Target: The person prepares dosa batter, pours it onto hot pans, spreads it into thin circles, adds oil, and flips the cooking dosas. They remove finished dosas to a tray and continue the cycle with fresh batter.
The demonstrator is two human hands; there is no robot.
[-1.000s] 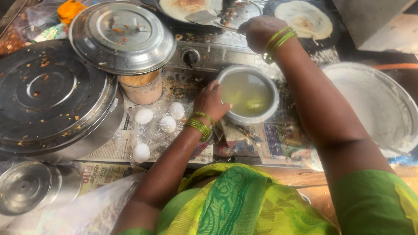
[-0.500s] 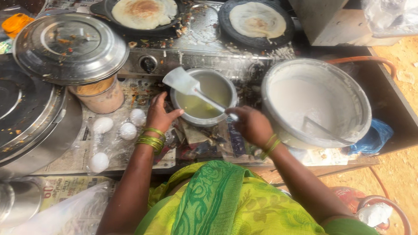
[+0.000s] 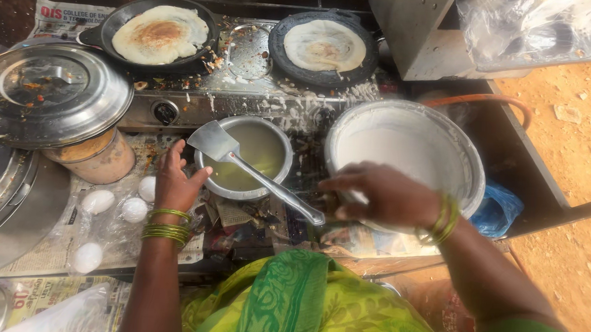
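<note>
my left hand (image 3: 172, 184) rests against the left rim of the small steel bowl (image 3: 206, 182) of yellowish liquid, fingers together, thumb spread toward it. the metal spatula (image 3: 256, 174) lies across that bowl, blade over its far left rim, handle pointing near and right. my right hand (image 3: 386, 195) hovers just right of the handle's end, fingers loosely spread, gripping nothing, over the near rim of the big batter pot (image 3: 469, 172). eggs (image 3: 98, 201) lie to the left on newspaper.

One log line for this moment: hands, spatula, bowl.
left hand: touching oil bowl rim | right hand: over batter pot, grip empty | spatula: resting across oil bowl
</note>
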